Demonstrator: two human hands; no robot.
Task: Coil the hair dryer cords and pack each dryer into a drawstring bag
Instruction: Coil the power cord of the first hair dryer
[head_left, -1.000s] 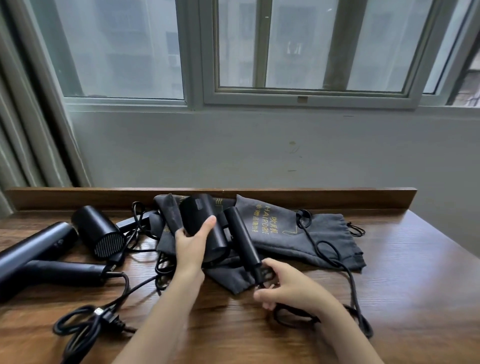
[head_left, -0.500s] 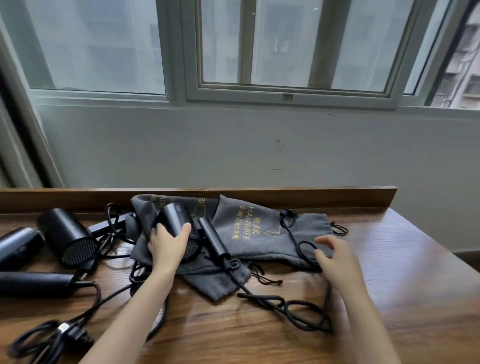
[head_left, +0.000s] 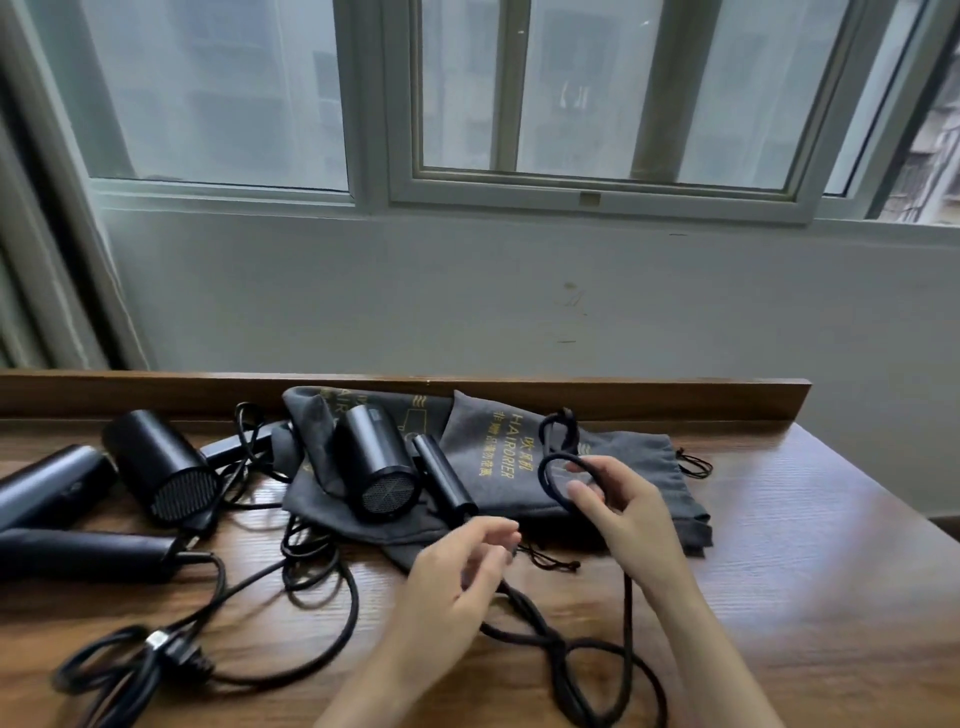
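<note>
A black hair dryer lies on two grey drawstring bags near the back of the wooden table. Its black cord runs from the handle toward me and loops on the table. My right hand holds a loop of that cord over the right bag. My left hand hovers near the handle end with fingers curled around the cord; whether it grips the cord is unclear. Two more black dryers lie at the left.
A tangle of black cords with a plug covers the left front of the table. A raised wooden ledge runs along the back edge, under a wall and window. The table's right edge drops off nearby.
My left hand has left the dryer body and moved down to the cord by the handle. My right hand has lifted a cord loop off the right bag.
</note>
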